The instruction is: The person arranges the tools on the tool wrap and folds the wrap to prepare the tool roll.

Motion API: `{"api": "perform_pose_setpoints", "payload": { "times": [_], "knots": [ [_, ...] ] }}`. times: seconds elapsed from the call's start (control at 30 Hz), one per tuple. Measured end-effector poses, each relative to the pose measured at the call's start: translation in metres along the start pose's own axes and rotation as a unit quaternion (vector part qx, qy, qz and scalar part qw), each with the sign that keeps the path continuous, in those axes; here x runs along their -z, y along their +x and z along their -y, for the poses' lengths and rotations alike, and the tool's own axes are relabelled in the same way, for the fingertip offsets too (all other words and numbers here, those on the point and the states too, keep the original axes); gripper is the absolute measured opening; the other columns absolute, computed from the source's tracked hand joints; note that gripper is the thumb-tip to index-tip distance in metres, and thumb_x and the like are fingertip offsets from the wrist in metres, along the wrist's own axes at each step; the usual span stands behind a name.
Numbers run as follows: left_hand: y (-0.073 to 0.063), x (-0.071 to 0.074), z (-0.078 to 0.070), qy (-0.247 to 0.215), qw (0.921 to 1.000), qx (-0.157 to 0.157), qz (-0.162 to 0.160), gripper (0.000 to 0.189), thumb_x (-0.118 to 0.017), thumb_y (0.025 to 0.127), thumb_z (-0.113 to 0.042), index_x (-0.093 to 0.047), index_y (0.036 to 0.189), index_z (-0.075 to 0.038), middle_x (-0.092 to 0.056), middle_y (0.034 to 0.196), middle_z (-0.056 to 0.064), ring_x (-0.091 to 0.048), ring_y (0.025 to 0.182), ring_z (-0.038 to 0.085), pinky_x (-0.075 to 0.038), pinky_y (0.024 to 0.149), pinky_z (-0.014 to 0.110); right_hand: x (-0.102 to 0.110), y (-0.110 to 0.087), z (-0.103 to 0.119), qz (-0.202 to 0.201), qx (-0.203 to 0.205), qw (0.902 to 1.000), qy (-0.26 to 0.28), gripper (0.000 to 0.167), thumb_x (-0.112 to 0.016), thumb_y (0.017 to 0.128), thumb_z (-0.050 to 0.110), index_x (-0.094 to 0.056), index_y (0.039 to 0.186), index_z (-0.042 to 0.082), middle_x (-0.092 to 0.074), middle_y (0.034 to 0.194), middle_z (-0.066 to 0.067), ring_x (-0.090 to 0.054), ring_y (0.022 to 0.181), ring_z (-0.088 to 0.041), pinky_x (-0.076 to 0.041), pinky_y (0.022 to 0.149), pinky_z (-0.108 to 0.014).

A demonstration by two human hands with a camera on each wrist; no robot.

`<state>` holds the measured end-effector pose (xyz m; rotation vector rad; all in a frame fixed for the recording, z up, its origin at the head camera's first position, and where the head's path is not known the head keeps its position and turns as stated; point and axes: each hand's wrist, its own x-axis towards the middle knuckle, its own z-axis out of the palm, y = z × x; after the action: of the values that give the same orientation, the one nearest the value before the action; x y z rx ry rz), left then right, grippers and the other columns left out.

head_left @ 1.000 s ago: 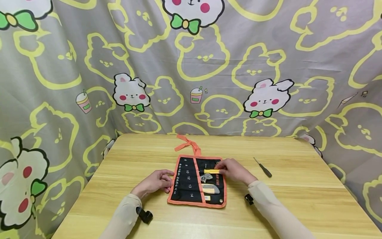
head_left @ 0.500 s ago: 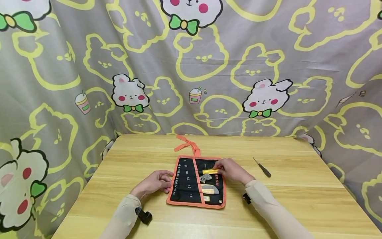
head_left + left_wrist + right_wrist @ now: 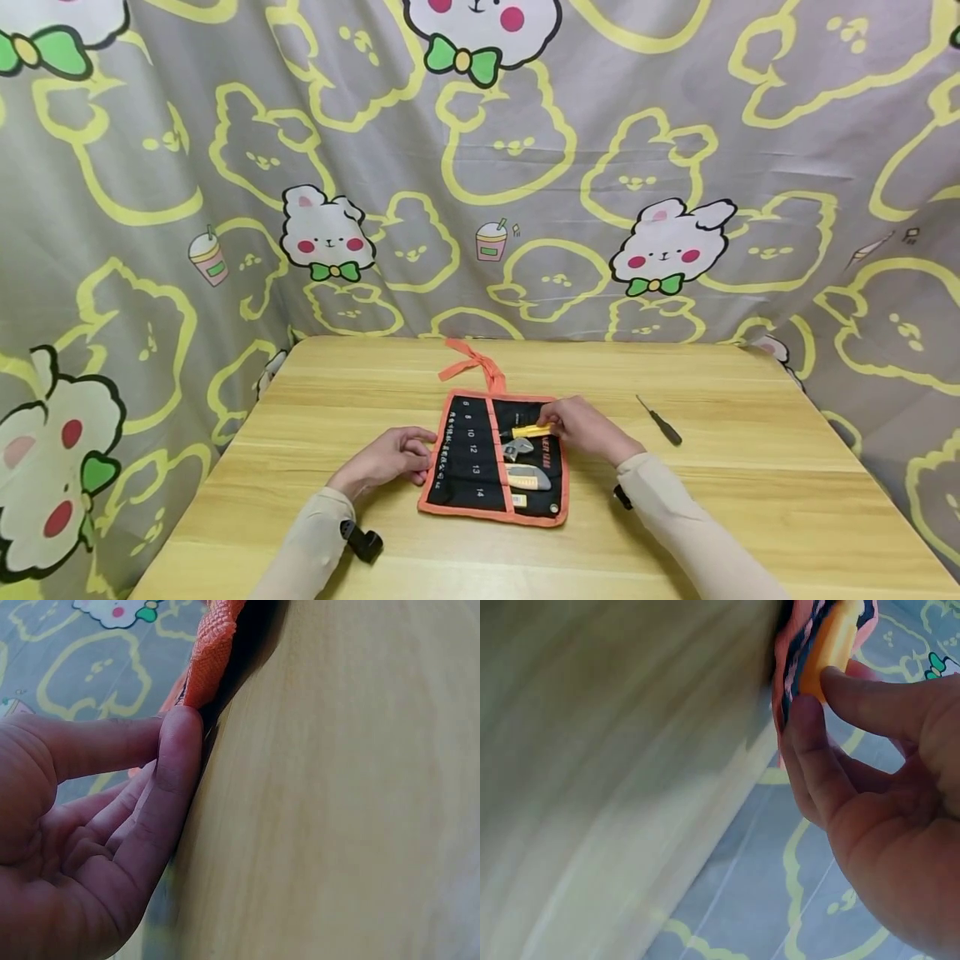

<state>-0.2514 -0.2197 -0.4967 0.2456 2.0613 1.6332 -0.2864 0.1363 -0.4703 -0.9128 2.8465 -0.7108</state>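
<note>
A black tool roll (image 3: 468, 458) with orange trim lies flat and unfolded on the table. My left hand (image 3: 390, 458) pinches its left edge; in the left wrist view, thumb and forefinger meet at the orange border (image 3: 210, 660). Over the right half, my right hand (image 3: 581, 427) pinches the end of a yellow-handled screwdriver (image 3: 528, 431), whose shaft is hidden in a pocket. The right wrist view shows thumb and fingertips on that yellow handle (image 3: 832, 649). Below it, an adjustable wrench (image 3: 516, 450) and a grey-and-yellow utility knife (image 3: 528, 477) stick out of pockets.
A dark-handled screwdriver (image 3: 663, 427) lies on the wooden table (image 3: 735, 492) to the right of the roll. Orange tie straps (image 3: 480, 362) trail from the roll's far edge. A small yellow-and-white item (image 3: 518, 501) shows in the lowest pocket. A patterned curtain (image 3: 420, 167) hangs behind.
My right hand and the yellow handle have shifted slightly left, toward the pocket, and the handle tilts a little. My left hand stays at the roll's edge.
</note>
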Motion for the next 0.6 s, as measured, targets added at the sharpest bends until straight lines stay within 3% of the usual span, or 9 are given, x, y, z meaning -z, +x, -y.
{"api": "perform_pose_setpoints", "payload": {
  "times": [0.47, 0.6],
  "knots": [
    [0.0000, 0.0005, 0.0009, -0.005, 0.9998, -0.016, 0.011, 0.048, -0.057, 0.095, 0.011, -0.042, 0.140, 0.019, -0.068, 0.088, 0.006, -0.066, 0.070, 0.014, -0.061, 0.067, 0.028, -0.0020, -0.0038, 0.0028, 0.010, -0.021, 0.9983, 0.053, 0.021, -0.062, 0.097, -0.005, -0.076, 0.107, 0.008, -0.075, 0.105, -0.007, -0.069, 0.093, -0.021, -0.059, 0.080, -0.040],
    [0.0003, 0.0000, 0.0002, -0.003, 0.9999, -0.013, 0.010, 0.048, -0.058, 0.095, 0.011, -0.043, 0.140, 0.018, -0.068, 0.089, 0.007, -0.066, 0.071, 0.013, -0.061, 0.068, 0.028, -0.0023, -0.0042, -0.0011, 0.028, -0.028, 0.9962, 0.078, 0.020, -0.060, 0.100, -0.002, -0.074, 0.110, 0.006, -0.073, 0.102, -0.006, -0.065, 0.085, -0.015, -0.056, 0.075, -0.034]
  ]
}}
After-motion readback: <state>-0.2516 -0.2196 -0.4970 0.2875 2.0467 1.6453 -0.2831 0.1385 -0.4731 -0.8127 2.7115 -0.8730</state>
